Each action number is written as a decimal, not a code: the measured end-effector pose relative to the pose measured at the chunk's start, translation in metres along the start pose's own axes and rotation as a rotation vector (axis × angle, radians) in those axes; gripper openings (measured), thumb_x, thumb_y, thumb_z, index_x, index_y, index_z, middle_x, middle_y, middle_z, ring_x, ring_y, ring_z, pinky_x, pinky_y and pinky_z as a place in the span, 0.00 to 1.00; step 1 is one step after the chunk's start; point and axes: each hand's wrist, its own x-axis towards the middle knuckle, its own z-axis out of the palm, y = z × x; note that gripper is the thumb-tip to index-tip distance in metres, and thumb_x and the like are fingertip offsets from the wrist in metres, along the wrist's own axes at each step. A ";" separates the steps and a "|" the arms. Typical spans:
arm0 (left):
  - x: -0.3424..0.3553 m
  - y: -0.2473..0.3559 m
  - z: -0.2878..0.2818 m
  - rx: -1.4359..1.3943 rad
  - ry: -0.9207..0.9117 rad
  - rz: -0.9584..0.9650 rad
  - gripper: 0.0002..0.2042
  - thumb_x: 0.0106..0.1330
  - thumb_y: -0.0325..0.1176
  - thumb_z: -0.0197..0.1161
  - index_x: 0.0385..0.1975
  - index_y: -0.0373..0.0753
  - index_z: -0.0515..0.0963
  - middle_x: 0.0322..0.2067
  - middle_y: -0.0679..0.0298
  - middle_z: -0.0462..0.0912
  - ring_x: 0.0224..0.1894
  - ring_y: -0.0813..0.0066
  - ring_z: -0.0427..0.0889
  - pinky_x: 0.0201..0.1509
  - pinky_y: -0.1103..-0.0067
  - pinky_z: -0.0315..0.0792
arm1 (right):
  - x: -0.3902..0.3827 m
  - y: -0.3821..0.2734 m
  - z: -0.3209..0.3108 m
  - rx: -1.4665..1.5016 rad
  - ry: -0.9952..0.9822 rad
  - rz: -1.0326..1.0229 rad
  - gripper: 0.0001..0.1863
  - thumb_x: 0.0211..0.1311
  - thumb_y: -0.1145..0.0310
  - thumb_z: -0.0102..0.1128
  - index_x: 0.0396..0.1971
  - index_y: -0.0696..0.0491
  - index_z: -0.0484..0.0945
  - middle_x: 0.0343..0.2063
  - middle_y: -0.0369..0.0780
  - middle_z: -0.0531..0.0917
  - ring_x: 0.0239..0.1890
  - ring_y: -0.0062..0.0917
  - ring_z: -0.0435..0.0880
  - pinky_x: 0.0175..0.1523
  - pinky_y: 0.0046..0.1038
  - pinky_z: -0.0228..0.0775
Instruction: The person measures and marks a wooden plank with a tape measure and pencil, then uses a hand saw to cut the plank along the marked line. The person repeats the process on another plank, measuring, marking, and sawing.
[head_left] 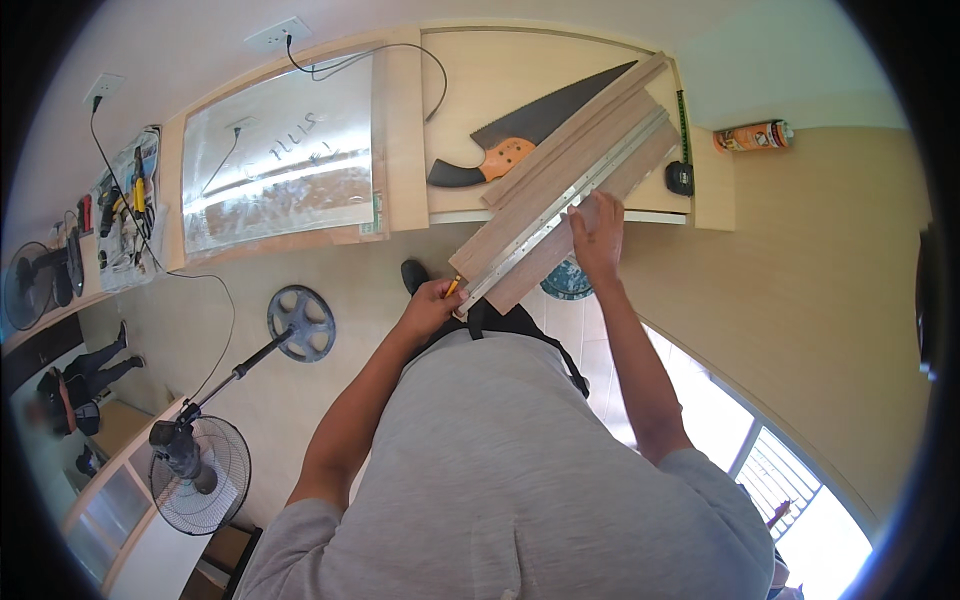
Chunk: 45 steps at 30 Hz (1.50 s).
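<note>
A brown wooden board (520, 285) lies slantwise before me, its near end at my waist and its far end over the pale worktop. Along its face runs a long, thin metal strip (540, 226) with small holes. My left hand (432, 308) is closed at the near end, with a yellow pencil (453, 285) between its fingers beside the strip. My right hand (598, 240) sits farther up the board, thumb and fingers bent at the strip's edge; the palm side is hidden. Just beyond lies a narrower wooden plank (575, 130), partly over a handsaw (545, 115) with an orange and black handle.
A black tape measure (679, 178) and an orange canister (753, 136) lie to the right. On the left are a marked glass sheet (280, 150), a tool pile (130, 205), a dangling cable (232, 310) and a fan (200, 475). Another person (85, 385) shows at far left.
</note>
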 end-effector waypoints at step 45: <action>0.024 -0.012 -0.011 -0.160 0.117 0.090 0.08 0.72 0.37 0.67 0.36 0.39 0.82 0.24 0.75 0.74 0.23 0.88 0.65 0.26 0.85 0.59 | -0.001 -0.015 0.042 -0.332 -0.142 -0.187 0.47 0.62 0.39 0.67 0.71 0.57 0.67 0.78 0.55 0.52 0.80 0.51 0.47 0.80 0.53 0.39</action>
